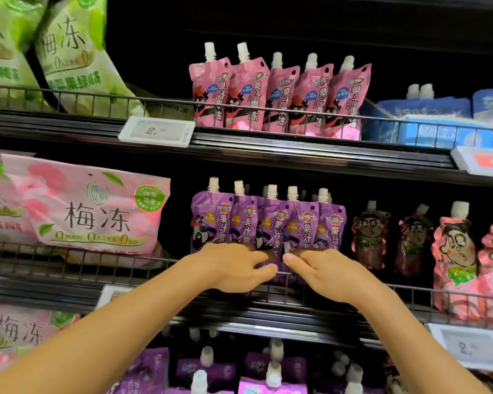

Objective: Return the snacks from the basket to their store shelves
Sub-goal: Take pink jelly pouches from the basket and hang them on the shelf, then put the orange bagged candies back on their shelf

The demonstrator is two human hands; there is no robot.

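Purple pouches [268, 223] stand packed behind the wire rail [69, 261]; dark open gaps flank the row.

Glossy plastic purple pouches [268, 223] (crinkled film) behind a thin metal wire rail [69, 258].

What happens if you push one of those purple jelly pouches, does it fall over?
Probably it would lean rather than drop: the purple jelly pouches stand packed side by side behind a wire shelf rail. They look soft and crinkly, so likely squishy, not stiff. The white spout on top is the only part that seems hard.
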